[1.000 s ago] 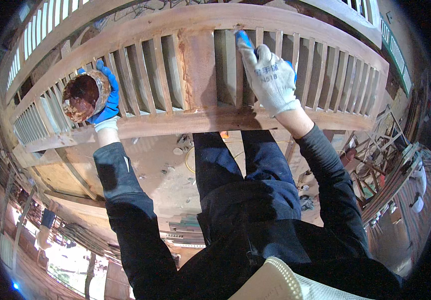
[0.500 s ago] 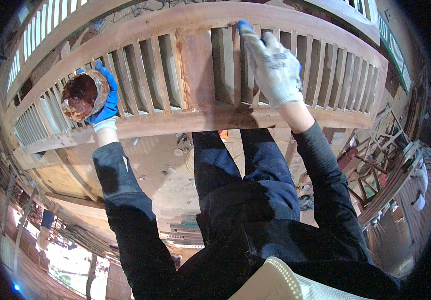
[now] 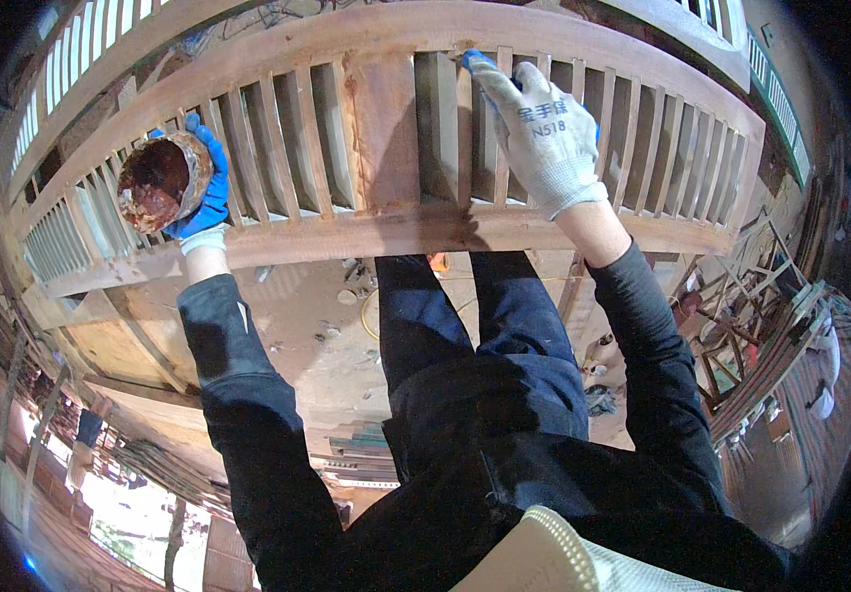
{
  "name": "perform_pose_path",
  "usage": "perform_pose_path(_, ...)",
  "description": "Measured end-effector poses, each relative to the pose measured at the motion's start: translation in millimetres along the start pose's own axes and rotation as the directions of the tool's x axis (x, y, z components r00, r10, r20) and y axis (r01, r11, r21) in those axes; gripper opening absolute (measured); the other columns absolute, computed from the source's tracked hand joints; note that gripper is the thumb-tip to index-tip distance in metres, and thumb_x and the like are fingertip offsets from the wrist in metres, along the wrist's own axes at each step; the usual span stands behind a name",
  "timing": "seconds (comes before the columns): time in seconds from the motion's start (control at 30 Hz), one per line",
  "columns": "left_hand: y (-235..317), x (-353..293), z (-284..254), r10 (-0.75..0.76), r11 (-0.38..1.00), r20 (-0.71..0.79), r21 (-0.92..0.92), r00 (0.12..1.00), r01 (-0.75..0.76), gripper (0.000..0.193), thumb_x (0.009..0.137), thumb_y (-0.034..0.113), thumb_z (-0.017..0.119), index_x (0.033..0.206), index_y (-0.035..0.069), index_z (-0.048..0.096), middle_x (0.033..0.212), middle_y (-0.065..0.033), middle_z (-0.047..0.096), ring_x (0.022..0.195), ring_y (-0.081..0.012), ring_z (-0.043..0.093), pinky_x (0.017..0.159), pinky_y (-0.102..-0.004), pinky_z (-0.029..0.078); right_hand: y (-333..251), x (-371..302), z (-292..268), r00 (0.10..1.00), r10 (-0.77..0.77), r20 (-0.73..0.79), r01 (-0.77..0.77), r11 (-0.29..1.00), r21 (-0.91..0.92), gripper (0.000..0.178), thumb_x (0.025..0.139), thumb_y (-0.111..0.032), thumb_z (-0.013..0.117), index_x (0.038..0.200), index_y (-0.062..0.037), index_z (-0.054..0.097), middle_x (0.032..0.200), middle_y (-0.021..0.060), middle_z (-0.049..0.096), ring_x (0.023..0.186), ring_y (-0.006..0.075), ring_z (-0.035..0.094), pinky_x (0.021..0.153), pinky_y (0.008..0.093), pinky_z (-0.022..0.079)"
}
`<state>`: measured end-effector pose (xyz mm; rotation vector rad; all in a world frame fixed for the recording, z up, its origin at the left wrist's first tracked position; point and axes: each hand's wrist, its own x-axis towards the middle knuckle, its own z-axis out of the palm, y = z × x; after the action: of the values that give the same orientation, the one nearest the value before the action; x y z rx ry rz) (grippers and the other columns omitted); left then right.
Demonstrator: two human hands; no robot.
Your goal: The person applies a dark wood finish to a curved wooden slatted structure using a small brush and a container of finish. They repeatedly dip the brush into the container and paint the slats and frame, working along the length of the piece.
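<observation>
My left hand (image 3: 210,192), in a blue-and-white work glove, grips a round, crusted can (image 3: 195,176) from its right side. Its mouth is turned toward me and shows reddish-brown paste (image 3: 155,180) inside. A long wooden panel (image 3: 383,128) with a curved top rail and upright slats lies across in front of me. Over its right half is my gloved right hand (image 3: 544,133), index finger stretched to the top rail where a slat (image 3: 465,128) meets it. The other fingers are bent over the slats and partly hidden; no tool shows in that hand.
Behind the panel stands another slatted piece (image 3: 100,49) in pale wood. Wooden frames and stacked strips (image 3: 756,360) are at the right. A yellow hose (image 3: 366,314) and scraps lie on the floor. Boards (image 3: 134,340) lie at the lower left, and more strips (image 3: 361,454) lie behind my legs.
My right hand has turned slightly, its index fingertip shifting a little down and left along the top rail and slat. The can in my left hand has moved slightly left in view.
</observation>
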<state>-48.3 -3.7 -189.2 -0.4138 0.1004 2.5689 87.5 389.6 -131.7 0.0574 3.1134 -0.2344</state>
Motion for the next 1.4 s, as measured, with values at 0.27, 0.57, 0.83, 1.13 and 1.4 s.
perform_pose_path(0.27,-1,2,0,0.029,0.999,-0.034,-0.024,0.999,-0.029,0.053,0.093,0.035,0.053,0.142,0.017,0.046,0.151,-0.0181,0.034,0.131,-0.0381,0.042,0.106,-0.0598,0.034,1,-4,-3,0.999,-0.007,0.032,0.007,1.000,0.019,0.053,0.083,-0.010,0.059,0.134,-0.0232,0.051,0.087,0.0096,0.059,0.074,0.0260,0.066,0.055,0.0382,0.053)
perform_pose_path(0.57,2,1,-1,0.031,0.999,-0.046,0.013,0.998,-0.031,0.054,0.094,0.035,0.052,0.143,0.016,0.043,0.152,-0.0172,0.034,0.131,-0.0377,0.042,0.106,-0.0591,0.035,3,-8,-8,0.997,-0.019,0.079,0.018,1.000,0.016,0.056,0.083,-0.009,0.060,0.136,-0.0258,0.049,0.091,0.0096,0.058,0.073,0.0274,0.065,0.059,0.0388,0.053)
perform_pose_path(0.83,-15,8,14,0.016,0.992,-0.136,-0.120,0.991,-0.033,0.049,0.094,0.040,0.051,0.137,0.017,0.050,0.146,-0.0231,0.039,0.128,-0.0421,0.045,0.105,-0.0606,0.037,23,-7,33,0.993,-0.088,-0.072,0.087,0.996,-0.021,0.054,0.086,-0.013,0.059,0.136,-0.0303,0.048,0.089,0.0095,0.058,0.072,0.0267,0.065,0.056,0.0392,0.053)
perform_pose_path(1.13,-8,3,7,0.047,0.999,-0.019,0.001,0.999,-0.047,0.047,0.094,0.038,0.051,0.135,0.014,0.053,0.144,-0.0226,0.042,0.128,-0.0424,0.045,0.105,-0.0607,0.037,21,9,-2,0.998,-0.051,-0.024,0.052,0.997,0.052,0.044,0.086,-0.015,0.063,0.128,-0.0229,0.058,0.091,0.0091,0.060,0.075,0.0256,0.065,0.062,0.0369,0.053)
perform_pose_path(1.4,-5,2,7,-0.018,1.000,0.008,0.004,1.000,0.018,0.045,0.096,0.038,0.049,0.135,0.015,0.053,0.147,-0.0217,0.038,0.128,-0.0427,0.045,0.106,-0.0609,0.036,24,-1,-18,0.997,-0.066,0.027,0.064,0.996,0.066,0.043,0.085,-0.011,0.062,0.127,-0.0220,0.059,0.091,0.0081,0.059,0.077,0.0260,0.065,0.063,0.0370,0.053)
